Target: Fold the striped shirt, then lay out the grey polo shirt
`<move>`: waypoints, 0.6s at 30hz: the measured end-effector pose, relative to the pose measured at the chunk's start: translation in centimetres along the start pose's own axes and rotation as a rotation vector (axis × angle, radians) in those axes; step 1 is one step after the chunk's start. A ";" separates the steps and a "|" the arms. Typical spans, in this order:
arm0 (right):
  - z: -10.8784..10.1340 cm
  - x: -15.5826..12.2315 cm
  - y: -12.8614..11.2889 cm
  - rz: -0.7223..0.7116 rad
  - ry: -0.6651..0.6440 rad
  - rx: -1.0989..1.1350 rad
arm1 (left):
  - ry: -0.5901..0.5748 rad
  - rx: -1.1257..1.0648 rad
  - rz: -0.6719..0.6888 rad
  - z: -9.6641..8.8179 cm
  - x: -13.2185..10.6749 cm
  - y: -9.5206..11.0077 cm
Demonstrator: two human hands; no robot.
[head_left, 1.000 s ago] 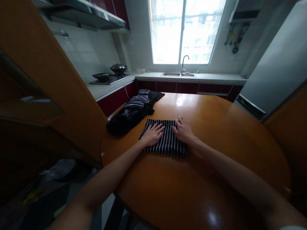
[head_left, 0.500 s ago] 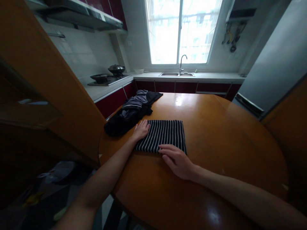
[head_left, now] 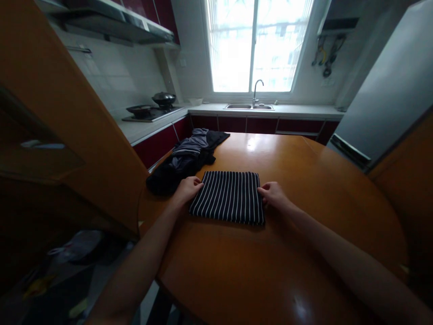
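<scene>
A folded black cloth with white stripes (head_left: 228, 197) lies flat on the round wooden table (head_left: 287, 253). My left hand (head_left: 187, 188) grips its left edge with curled fingers. On the opposite side, my right hand (head_left: 273, 194) pinches the right edge, fingers bent in. A heap of dark clothes (head_left: 184, 159) sits just behind my left hand, at the table's far left rim.
A tall wooden cabinet side (head_left: 67, 117) stands close on the left. A grey fridge (head_left: 385, 95) is at the right. Behind the table run a counter with a sink (head_left: 250, 107) and a stove with pans (head_left: 152, 108). Clutter lies on the floor (head_left: 67, 253) at lower left.
My right hand moved from the cloth's near edge round to its right edge. My left hand shifted from lying flat at the far left corner to gripping the left edge.
</scene>
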State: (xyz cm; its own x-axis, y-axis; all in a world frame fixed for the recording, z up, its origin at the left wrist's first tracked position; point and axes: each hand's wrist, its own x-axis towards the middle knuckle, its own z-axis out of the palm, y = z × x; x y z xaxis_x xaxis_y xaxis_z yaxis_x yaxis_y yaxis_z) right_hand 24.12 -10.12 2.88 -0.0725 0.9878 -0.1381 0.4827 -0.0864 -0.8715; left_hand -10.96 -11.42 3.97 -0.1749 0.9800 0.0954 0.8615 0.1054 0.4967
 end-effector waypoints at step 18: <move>-0.4 0.5 0.3 0.051 -0.100 -0.018 | -0.199 -0.254 -0.191 -0.3 -0.3 -0.8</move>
State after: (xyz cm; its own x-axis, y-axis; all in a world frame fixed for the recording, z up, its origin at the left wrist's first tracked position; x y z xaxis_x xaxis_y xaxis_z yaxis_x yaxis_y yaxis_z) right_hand 24.63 -9.59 2.74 -0.1337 0.9643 -0.2287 0.5035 -0.1327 -0.8537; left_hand -11.68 -11.83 3.80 -0.2036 0.9630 -0.1764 0.6721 0.2685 0.6901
